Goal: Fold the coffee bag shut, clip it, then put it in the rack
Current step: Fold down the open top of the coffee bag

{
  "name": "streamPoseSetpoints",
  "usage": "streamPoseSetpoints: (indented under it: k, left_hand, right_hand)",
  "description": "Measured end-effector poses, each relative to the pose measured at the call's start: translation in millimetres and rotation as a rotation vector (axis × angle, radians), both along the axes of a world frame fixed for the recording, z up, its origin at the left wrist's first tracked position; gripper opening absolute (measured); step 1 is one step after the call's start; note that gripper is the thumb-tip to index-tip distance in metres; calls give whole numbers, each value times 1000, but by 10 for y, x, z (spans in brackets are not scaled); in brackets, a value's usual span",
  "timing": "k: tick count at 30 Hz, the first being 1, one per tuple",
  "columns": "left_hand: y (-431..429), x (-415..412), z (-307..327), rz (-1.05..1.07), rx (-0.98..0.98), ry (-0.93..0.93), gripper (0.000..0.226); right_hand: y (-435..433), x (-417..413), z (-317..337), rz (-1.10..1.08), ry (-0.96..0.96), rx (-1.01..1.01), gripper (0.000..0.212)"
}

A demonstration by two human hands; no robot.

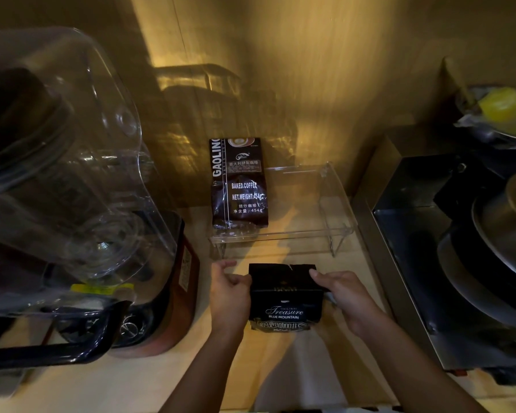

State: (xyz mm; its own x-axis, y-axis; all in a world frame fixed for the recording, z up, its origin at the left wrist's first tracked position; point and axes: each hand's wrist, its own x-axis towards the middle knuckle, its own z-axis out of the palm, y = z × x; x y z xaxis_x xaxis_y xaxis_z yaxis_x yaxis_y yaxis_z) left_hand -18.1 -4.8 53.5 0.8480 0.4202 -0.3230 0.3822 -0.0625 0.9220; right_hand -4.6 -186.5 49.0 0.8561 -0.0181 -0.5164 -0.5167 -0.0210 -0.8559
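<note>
A black "Treasure Blue Mountain" coffee bag (285, 305) stands on the wooden counter in front of me. Its torn top flap stands up, creased across its width. My left hand (228, 296) grips the bag's left upper edge, with the forefinger lifted off. My right hand (341, 293) holds the right upper edge, thumb on the flap. Just behind the bag stands a clear acrylic rack (307, 231) on short legs. A second dark coffee bag (240, 186), printed "GAOLING", leans in the rack's left part. I see no clip.
A large blender with a clear cover (63, 162) and a reddish base fills the left side. A dark metal appliance (459, 234) with round pans stands at the right. A wooden wall closes the back.
</note>
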Motion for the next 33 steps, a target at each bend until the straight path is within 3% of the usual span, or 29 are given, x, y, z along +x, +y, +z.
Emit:
streamPoseSetpoints:
  k: [2,6,11,14,17,19,24,29,33]
  left_hand:
    - [24,-11,-6,-142,146,-74,20]
    - [69,-29,-6,-426,693,-261,15]
    - [78,-41,7,-841,952,-449,23]
    - [72,-25,25,-845,988,-488,23]
    - [74,2,11,-822,987,-503,23]
    - [71,21,-4,-808,984,-515,20]
    - [54,23,-5,-843,936,-523,15]
    - [53,-7,2,-815,875,-483,18]
    - [32,-7,23,-823,877,-481,13]
  right_hand:
    - [-2,3,-16,-16,-30,-10,28]
    - [-14,13,-74,-34,-75,-47,34]
    - [-23,28,-158,-51,-91,-93,42]
    - [-35,21,-179,0,-170,-274,32]
    - [-29,-20,-95,8,-437,-377,15]
    - [-15,-40,-34,155,-623,-466,3]
    - [70,-75,-52,493,-885,-748,16]
    - [110,-60,-32,551,-1008,-893,16]
    - [194,-60,17,553,-1011,-899,11]
